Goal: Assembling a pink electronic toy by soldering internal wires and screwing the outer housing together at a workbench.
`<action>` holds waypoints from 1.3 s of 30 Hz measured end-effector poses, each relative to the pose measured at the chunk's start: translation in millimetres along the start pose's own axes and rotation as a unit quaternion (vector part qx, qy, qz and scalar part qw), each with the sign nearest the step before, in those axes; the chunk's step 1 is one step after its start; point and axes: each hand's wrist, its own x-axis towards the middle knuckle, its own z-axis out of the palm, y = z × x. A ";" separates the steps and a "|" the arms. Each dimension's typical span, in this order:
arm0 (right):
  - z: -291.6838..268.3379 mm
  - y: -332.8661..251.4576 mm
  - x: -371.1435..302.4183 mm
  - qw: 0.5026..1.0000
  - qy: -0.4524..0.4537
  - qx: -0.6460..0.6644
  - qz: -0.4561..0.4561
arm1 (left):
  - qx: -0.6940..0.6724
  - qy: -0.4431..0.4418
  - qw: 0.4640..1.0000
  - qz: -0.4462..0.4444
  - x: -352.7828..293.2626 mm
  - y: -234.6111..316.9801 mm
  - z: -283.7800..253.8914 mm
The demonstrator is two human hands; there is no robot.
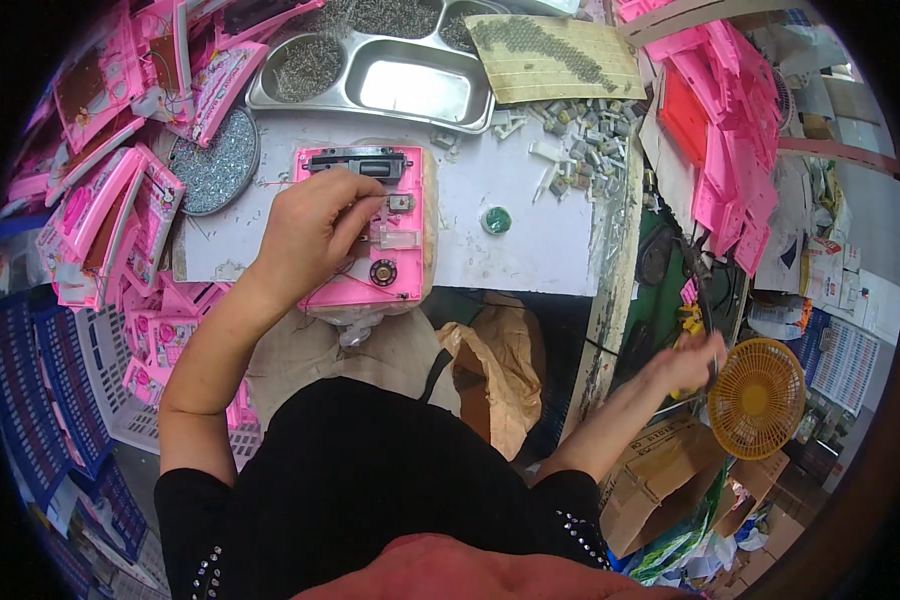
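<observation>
A pink plastic housing [345, 293] lies open on the white-covered worktop [510, 262]. Across its top sits a dark grey mechanism [370, 165]; lower down are a clear plastic piece [398, 240] and a round black part [383, 272]. My left hand [315, 230] rests over the housing's left side, thumb and forefinger pinched at the left end of a small silver motor [401, 203]. Far to the right, beyond the table edge, my right hand [685, 365] is closed beside the orange basket. Something slim and dark shows at its fingers; what it is cannot be made out.
Steel tray [420, 85] with tiny metal parts stands at the back; beside it lie a yellowish sheet [555, 58] and loose motors [590, 150]. A dish of screws [215, 160] and pink housings [100, 220] crowd the left. An orange basket [757, 398] and cardboard box [660, 480] are at right.
</observation>
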 end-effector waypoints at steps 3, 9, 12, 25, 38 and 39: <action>-71.1 2.5 23.4 0.983 -0.078 0.165 0.007 | -0.020 0.003 1.000 0.006 1.9 -3.9 -0.3; -33.9 -22.7 -61.2 0.908 -0.301 0.246 0.159 | -0.109 -0.053 0.986 -0.116 3.1 1.2 0.5; 13.3 -11.3 -119.1 0.893 -0.366 0.227 0.132 | -0.143 -0.091 0.967 -0.188 8.9 12.2 -1.8; 127.8 -33.8 -235.2 0.749 -0.656 0.085 -0.034 | -0.045 -0.114 0.991 -0.054 5.8 1.4 2.2; 143.1 -33.0 -253.4 0.759 -0.638 0.131 0.012 | -0.259 -0.105 0.920 -0.274 0.6 1.6 -4.9; 142.5 -33.9 -253.4 0.760 -0.637 0.131 0.011 | -0.277 -0.099 0.910 -0.291 0.9 1.6 -4.6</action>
